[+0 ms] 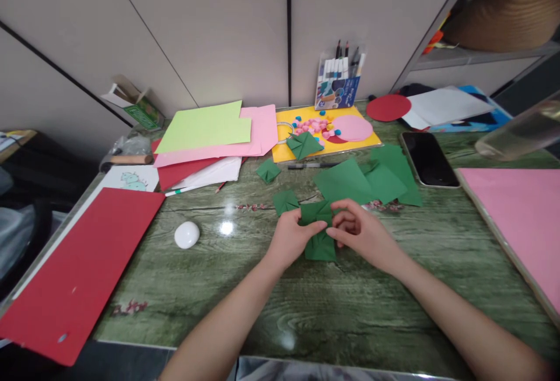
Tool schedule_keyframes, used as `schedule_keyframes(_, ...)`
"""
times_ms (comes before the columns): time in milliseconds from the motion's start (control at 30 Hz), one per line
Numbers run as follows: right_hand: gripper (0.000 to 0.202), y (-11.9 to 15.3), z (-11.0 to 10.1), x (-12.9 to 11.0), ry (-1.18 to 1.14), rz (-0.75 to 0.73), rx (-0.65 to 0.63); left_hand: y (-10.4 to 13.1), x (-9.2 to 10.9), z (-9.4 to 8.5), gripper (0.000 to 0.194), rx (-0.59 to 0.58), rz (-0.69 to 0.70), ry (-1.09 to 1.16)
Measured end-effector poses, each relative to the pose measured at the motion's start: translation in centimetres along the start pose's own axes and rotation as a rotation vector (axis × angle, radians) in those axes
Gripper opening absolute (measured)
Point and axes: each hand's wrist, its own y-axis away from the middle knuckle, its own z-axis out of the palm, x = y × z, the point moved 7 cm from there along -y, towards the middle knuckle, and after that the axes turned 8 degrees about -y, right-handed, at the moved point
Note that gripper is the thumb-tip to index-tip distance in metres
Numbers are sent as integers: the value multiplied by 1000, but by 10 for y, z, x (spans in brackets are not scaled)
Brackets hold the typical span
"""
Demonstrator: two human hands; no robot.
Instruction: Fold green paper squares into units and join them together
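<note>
A folded green paper (320, 245) is between my two hands over the table. My left hand (292, 240) grips its left side, thumb on top. Along its right edge my right hand (365, 234) pinches it, with thumb and curled fingers at the paper. Just beyond my left hand lies a small folded green piece (285, 200). Farther back are another small folded piece (268, 171) and a larger folded one (303, 145). Flat green sheets (345, 181) overlap behind my right hand.
A black phone (429, 159) lies at the right, near a pink pad (520, 223). A white rounded object (186, 234) and a red folder (87, 264) are at the left. Coloured papers (205, 130), a yellow sheet (363, 136) and a pen set (338, 86) line the back.
</note>
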Motion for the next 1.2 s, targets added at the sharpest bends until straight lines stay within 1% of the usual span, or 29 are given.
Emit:
schedule_keyframes(67,32,1,-5,-4,63,1,-57,1,1,2,30,-16,3,-4)
schedule_keyframes(133,28,1,-21,-10,100,-19,25,5,2,7,30,-78,-13,-36)
schedule_keyframes(200,25,-1,-36,-14,100,-52,138,12,1,18,28,-222,-77,-78)
schedule_keyframes(267,25,-3,-45,-15,114,-82,214,23,-3,33,27,-425,-166,-120)
schedule_keyframes(333,25,-5,-44,-13,167,-116,235,32,-5,42,27,-570,-199,-188)
schedule_keyframes(400,24,-6,-37,-12,273,-160,231,36,-7,46,28,-637,-201,-250)
schedule_keyframes(500,20,-5,-24,-15,502,-254,244,36,-8,46,31,-652,-201,-270)
schedule_keyframes(567,17,-3,-15,-18,613,-313,237,35,-5,44,31,-645,-179,-266)
schedule_keyframes(700,14,-5,5,-26,719,-366,139,36,7,42,29,-678,-80,-283)
schedule_keyframes(767,14,-12,13,-30,746,-376,80,38,9,44,28,-706,-46,-289)
schedule_keyframes(833,15,-24,22,-35,762,-394,27,37,9,44,29,-706,-30,-306)
schedule_keyframes(933,19,-48,38,-43,800,-445,-74,33,6,40,32,-658,-15,-340)
schedule_keyframes(1033,31,-67,53,-43,964,-523,-163,27,8,32,34,-580,-1,-373)
schedule_keyframes(1100,28,-74,58,-39,1018,-534,-183,25,10,26,33,-532,-7,-378)
schedule_keyframes(1200,22,-76,56,-31,1001,-516,-192,22,17,18,32,-481,1,-335)
